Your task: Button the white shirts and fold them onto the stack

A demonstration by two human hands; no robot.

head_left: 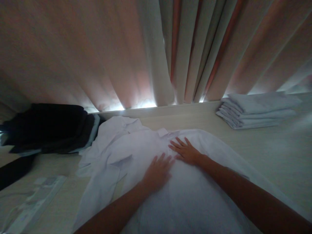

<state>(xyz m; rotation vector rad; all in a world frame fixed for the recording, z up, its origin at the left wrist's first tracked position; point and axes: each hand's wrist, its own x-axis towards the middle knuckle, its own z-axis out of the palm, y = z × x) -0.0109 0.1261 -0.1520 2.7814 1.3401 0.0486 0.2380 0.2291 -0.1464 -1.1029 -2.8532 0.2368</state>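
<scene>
A white long-sleeved shirt [195, 195] lies spread over the pale surface in front of me, its collar towards the curtain. My left hand [158, 172] rests on the middle of the shirt, fingers spread, slightly blurred. Just to the right and a little higher, my right hand [185, 151] lies flat near the collar with its fingers apart. Neither hand grips the cloth. On the left side the shirt's fabric is bunched and creased, while the right side looks smoother.
A stack of dark folded clothes [48, 128] sits at the left, touching or close to the shirt. Folded white clothes [258, 110] are piled at the back right. A power strip [36, 201] with cords lies at the lower left. Pinkish curtains [97, 48] hang behind.
</scene>
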